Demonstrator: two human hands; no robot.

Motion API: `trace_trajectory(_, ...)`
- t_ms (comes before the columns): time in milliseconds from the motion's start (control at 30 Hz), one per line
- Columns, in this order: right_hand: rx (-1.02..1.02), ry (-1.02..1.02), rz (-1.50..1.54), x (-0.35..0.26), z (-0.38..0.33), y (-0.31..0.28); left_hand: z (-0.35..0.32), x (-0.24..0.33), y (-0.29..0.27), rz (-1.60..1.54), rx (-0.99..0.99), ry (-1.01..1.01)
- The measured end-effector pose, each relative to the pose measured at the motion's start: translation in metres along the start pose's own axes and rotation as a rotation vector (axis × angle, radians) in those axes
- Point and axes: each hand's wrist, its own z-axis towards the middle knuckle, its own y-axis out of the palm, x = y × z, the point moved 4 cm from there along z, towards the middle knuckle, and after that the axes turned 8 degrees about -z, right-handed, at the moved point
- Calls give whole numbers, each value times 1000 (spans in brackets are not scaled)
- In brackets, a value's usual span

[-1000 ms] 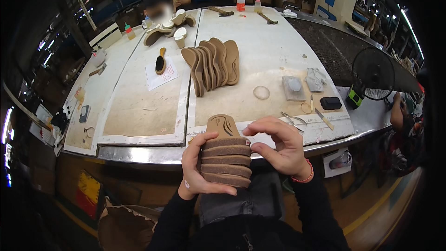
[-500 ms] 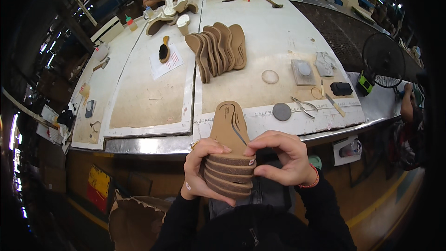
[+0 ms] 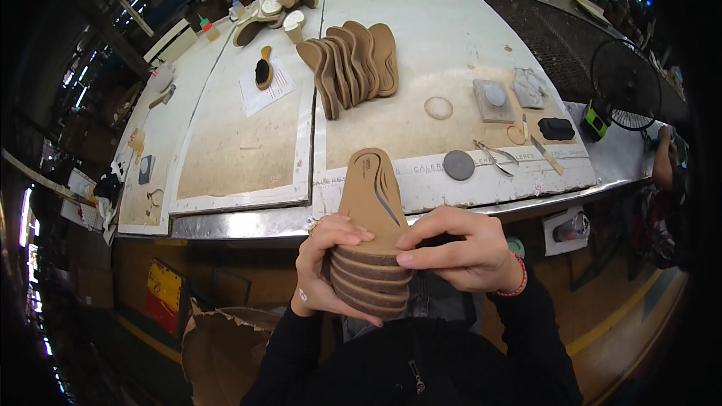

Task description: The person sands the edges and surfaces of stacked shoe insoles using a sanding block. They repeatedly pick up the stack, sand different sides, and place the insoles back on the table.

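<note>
Both the left hand (image 3: 325,271) and right hand (image 3: 460,249) are clamped around a stack of tan, cork-coloured shoe insoles (image 3: 370,256) held just off the metal-edged worktable (image 3: 248,222), and a loosened grip could spill the lower ones.

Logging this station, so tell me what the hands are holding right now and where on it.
Both hands, left hand and right hand, clasp a stack of tan insoles at its heel end, thumbs on the top insole.
</note>
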Motion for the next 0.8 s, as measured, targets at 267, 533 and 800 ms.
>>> trace_trajectory(267, -11, -85, -71, 1, -3, -4, 2, 1, 2, 23, -38, -18)
trace_trajectory(533, -4, 27, 29, 4, -10, -6, 7, 5, 8, 67, -52, -22)
trace_trajectory(800, 326, 364, 38, 39, -63, -33, 5, 3, 11, 66, -41, -20)
